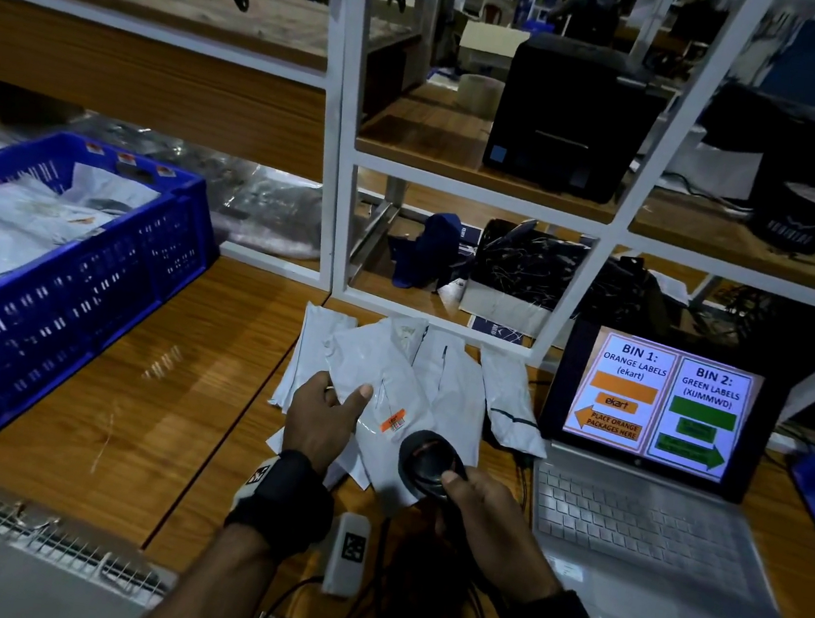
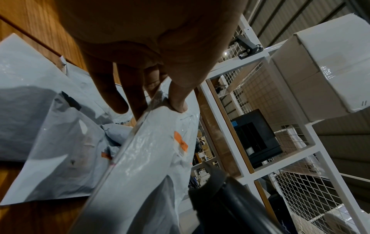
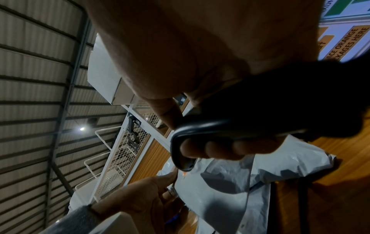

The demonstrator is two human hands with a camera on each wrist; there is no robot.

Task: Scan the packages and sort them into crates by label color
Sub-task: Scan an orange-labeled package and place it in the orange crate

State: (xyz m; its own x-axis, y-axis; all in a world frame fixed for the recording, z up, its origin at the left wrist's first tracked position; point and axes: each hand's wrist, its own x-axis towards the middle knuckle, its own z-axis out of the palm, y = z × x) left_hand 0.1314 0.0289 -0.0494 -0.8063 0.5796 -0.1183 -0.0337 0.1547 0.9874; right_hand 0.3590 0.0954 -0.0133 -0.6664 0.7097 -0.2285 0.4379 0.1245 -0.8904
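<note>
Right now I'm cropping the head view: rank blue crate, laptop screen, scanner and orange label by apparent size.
1. blue crate
2. laptop screen
3. scanner
4. orange label
The scanner's handle is hidden, so its full size is unsure.

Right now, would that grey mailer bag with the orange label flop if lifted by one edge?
Probably. The grey mailer bag looks thin and creased, so it would likely droop. Its glossy film may be slippery; the left hand pinches its edge.

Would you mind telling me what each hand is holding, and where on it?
Left hand pinches the grey package at its left edge; right hand grips the black scanner by its handle.
</note>
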